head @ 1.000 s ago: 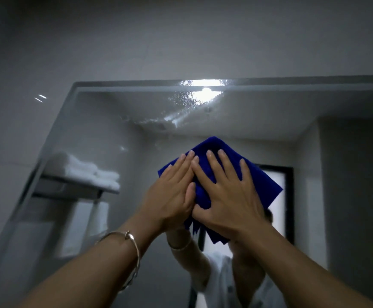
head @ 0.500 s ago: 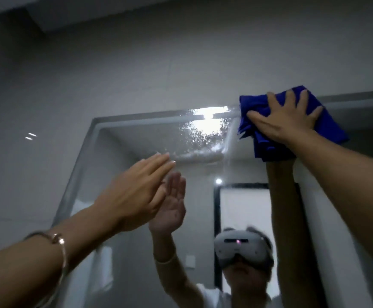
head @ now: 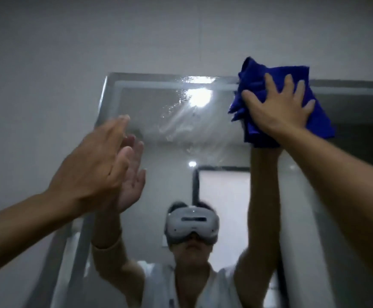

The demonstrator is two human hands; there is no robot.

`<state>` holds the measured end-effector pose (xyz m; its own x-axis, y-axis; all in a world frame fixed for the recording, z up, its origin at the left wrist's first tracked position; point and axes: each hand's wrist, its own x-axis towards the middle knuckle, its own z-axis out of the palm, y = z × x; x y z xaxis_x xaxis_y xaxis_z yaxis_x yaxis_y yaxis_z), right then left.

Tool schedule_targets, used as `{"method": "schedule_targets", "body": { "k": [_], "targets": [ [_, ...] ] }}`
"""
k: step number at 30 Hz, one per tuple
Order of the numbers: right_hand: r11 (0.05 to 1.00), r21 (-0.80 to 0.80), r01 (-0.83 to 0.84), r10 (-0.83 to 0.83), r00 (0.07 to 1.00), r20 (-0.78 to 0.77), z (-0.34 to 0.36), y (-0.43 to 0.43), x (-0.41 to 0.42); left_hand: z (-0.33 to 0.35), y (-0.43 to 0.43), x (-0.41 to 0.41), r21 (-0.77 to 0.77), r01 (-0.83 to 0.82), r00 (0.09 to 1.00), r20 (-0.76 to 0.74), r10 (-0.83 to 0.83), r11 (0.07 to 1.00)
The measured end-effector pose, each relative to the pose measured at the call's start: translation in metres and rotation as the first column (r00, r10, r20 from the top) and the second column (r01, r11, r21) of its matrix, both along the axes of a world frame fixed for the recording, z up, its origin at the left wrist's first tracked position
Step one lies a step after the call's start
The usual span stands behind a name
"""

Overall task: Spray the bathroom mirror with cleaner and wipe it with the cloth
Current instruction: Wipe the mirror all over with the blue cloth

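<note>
The bathroom mirror [head: 221, 152] fills the middle of the head view, with wet streaks of cleaner [head: 181, 116] under its top edge. My right hand [head: 279, 110] presses a folded blue cloth [head: 256, 81] flat against the mirror's top edge at the upper right, fingers spread over it. My left hand [head: 94, 172] is raised at the left, flat and holding nothing, close to the glass beside its own reflection. The spray bottle is not in view.
A grey wall [head: 47, 74] surrounds the mirror above and to the left. The mirror reflects a person wearing a white headset [head: 192, 225], a bright doorway [head: 223, 205] and a ceiling light [head: 199, 98].
My left hand came off the cloth and moved away to the left. My right hand carried the cloth from mid-mirror up to the top edge, and my view tilted upward.
</note>
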<state>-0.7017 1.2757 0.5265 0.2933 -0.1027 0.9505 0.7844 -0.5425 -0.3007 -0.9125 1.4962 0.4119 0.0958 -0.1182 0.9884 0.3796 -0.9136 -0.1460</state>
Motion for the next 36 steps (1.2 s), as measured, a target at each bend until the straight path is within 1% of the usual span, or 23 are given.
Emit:
{"method": "schedule_targets", "body": {
  "k": [1, 2, 4, 5, 6, 7, 8, 11, 12, 13, 14, 16, 18, 20, 21, 22, 24, 26, 27, 29, 31, 34, 36],
  "targets": [
    [1.0, -0.009, 0.006, -0.006, 1.0, 0.029, -0.015, 0.019, -0.016, -0.002, 0.011, 0.005, 0.01, -0.009, 0.999, -0.03, 0.01, 1.0],
    [0.998, -0.058, 0.01, -0.003, 0.994, 0.113, -0.034, 0.04, -0.034, -0.002, 0.013, 0.012, 0.013, 0.008, 0.999, -0.039, -0.007, 1.0],
    [0.963, -0.264, 0.048, 0.06, 0.921, 0.385, -0.075, 0.08, -0.067, 0.005, -0.002, 0.019, -0.012, 0.127, 0.992, 0.009, -0.127, 0.992],
    [0.921, -0.379, 0.087, 0.108, 0.879, 0.464, -0.088, 0.092, -0.076, 0.008, -0.013, 0.019, 0.004, 0.187, 0.982, 0.029, -0.187, 0.982],
    [0.883, -0.451, 0.127, 0.129, 0.86, 0.494, -0.087, 0.095, -0.078, 0.01, -0.025, 0.019, 0.04, 0.217, 0.975, 0.044, -0.218, 0.975],
    [0.873, -0.469, 0.134, 0.128, 0.865, 0.486, -0.071, 0.088, -0.076, 0.012, -0.034, 0.018, 0.08, 0.221, 0.973, 0.053, -0.226, 0.972],
    [0.893, -0.435, 0.118, 0.098, 0.89, 0.445, -0.048, 0.08, -0.07, 0.011, -0.04, 0.012, 0.096, 0.214, 0.974, 0.062, -0.22, 0.972],
    [0.975, -0.221, -0.003, 0.042, 0.984, 0.17, 0.006, 0.064, -0.061, 0.007, -0.021, -0.005, 0.086, 0.118, 0.993, -0.01, -0.117, 0.989],
    [0.987, -0.16, -0.022, 0.04, 0.993, 0.107, 0.015, 0.068, -0.064, 0.007, -0.013, -0.015, 0.104, 0.076, 0.997, -0.04, -0.073, 0.992],
    [0.991, -0.137, -0.012, 0.025, 0.995, 0.093, 0.02, 0.078, -0.07, 0.009, -0.007, -0.025, 0.122, 0.052, 0.998, -0.049, -0.047, 0.991],
    [0.989, -0.15, -0.006, 0.024, 0.993, 0.116, 0.022, 0.09, -0.08, 0.012, -0.002, -0.033, 0.126, 0.049, 0.998, -0.042, -0.044, 0.991],
    [0.961, -0.278, 0.006, 0.069, 0.964, 0.258, 0.012, 0.117, -0.107, 0.022, 0.004, -0.04, 0.107, 0.107, 0.993, 0.033, -0.111, 0.988],
    [0.892, -0.443, 0.095, 0.131, 0.881, 0.454, -0.023, 0.147, -0.131, 0.027, 0.006, -0.036, 0.051, 0.173, 0.973, 0.144, -0.179, 0.984],
    [0.791, -0.582, 0.188, 0.241, 0.778, 0.58, -0.074, 0.159, -0.134, 0.021, 0.013, -0.032, -0.005, 0.2, 0.96, 0.201, -0.195, 0.98],
    [0.751, -0.625, 0.211, 0.286, 0.749, 0.597, -0.089, 0.15, -0.126, 0.017, 0.019, -0.034, -0.019, 0.21, 0.958, 0.202, -0.202, 0.978],
    [0.739, -0.645, 0.195, 0.313, 0.749, 0.585, -0.088, 0.135, -0.114, 0.014, 0.028, -0.038, -0.024, 0.219, 0.959, 0.191, -0.211, 0.975],
    [0.835, -0.531, 0.141, 0.193, 0.83, 0.523, -0.055, 0.106, -0.088, 0.009, 0.047, -0.055, -0.055, 0.218, 0.963, 0.173, -0.205, 0.974],
    [0.934, -0.353, 0.059, 0.075, 0.933, 0.353, -0.004, 0.091, -0.082, 0.004, 0.061, -0.068, -0.079, 0.17, 0.971, 0.185, -0.153, 0.982],
    [0.957, -0.29, 0.022, 0.062, 0.959, 0.276, 0.016, 0.094, -0.088, 0.003, 0.062, -0.069, -0.089, 0.161, 0.973, 0.184, -0.142, 0.983],
    [0.962, -0.273, 0.026, 0.049, 0.963, 0.265, 0.032, 0.123, -0.112, 0.002, 0.054, -0.062, -0.098, 0.199, 0.97, 0.165, -0.181, 0.975],
    [0.911, -0.405, 0.074, 0.097, 0.918, 0.385, 0.017, 0.162, -0.145, 0.002, 0.041, -0.052, -0.068, 0.254, 0.959, 0.148, -0.242, 0.965],
    [0.803, -0.546, 0.239, 0.202, 0.753, 0.626, -0.052, 0.202, -0.173, -0.002, 0.031, -0.046, -0.038, 0.234, 0.959, 0.171, -0.224, 0.971],
    [0.731, -0.632, 0.257, 0.314, 0.696, 0.646, -0.099, 0.197, -0.163, -0.008, 0.037, -0.053, -0.057, 0.194, 0.971, 0.153, -0.183, 0.979]
  ]
}}
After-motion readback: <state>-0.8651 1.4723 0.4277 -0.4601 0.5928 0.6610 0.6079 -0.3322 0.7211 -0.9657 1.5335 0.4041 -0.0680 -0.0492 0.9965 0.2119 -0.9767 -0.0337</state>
